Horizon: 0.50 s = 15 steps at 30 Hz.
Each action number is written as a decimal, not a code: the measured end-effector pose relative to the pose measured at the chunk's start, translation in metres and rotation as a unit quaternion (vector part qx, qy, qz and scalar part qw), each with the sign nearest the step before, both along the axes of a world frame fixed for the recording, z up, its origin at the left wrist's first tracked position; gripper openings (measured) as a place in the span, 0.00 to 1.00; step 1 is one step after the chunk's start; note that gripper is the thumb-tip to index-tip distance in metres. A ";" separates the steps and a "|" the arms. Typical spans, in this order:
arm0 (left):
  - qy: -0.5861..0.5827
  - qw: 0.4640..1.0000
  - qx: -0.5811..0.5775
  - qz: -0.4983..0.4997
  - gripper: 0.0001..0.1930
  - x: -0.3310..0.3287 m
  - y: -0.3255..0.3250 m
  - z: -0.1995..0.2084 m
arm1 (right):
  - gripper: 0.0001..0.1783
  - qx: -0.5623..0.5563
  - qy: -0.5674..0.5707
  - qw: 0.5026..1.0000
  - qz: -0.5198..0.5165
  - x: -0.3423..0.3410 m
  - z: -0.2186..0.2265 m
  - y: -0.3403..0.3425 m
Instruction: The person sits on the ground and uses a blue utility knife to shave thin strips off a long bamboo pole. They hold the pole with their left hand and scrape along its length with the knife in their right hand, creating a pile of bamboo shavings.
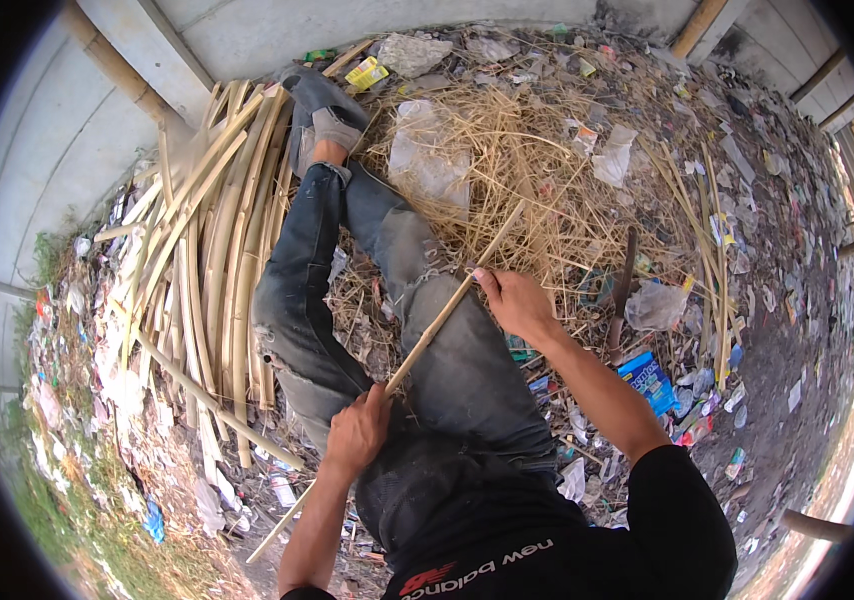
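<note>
A long, thin bamboo strip (433, 331) runs diagonally across my lap, its far end over the straw and its near end past my left forearm. My left hand (357, 432) is closed round the strip near my hip. Farther up, above my thigh, my right hand (517, 303) pinches the same strip, thumb on top; its other fingers are partly hidden. To the right of my right hand lies a dark, narrow, long tool (624, 290), perhaps a blade, on the litter. My legs in worn dark jeans (297, 290) stretch out ahead.
Split bamboo poles (237, 250) are piled at the left. A heap of straw-like shavings (537, 160) spreads ahead, with thin strips (715, 260) to its right. Litter and a blue packet (650, 381) lie on the ground. A pale wall (287, 35) stands beyond my feet.
</note>
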<state>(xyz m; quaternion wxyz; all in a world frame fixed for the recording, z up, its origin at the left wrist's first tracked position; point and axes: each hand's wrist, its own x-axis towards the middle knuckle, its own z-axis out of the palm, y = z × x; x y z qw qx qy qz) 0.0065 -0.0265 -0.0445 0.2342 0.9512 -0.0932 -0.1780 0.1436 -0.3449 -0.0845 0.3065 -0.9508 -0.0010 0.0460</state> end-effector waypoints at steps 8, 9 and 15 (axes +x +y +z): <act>-0.005 1.000 0.001 0.006 0.15 0.008 -0.012 0.009 | 0.37 0.037 0.007 0.994 -0.104 0.029 0.003 -0.018; -0.004 1.000 -0.006 0.005 0.14 0.009 -0.015 0.009 | 0.37 0.038 -0.008 0.997 -0.070 0.007 -0.004 0.001; 0.004 1.000 -0.009 0.016 0.13 0.012 -0.023 0.018 | 0.39 0.066 0.011 0.996 -0.061 -0.003 -0.009 0.015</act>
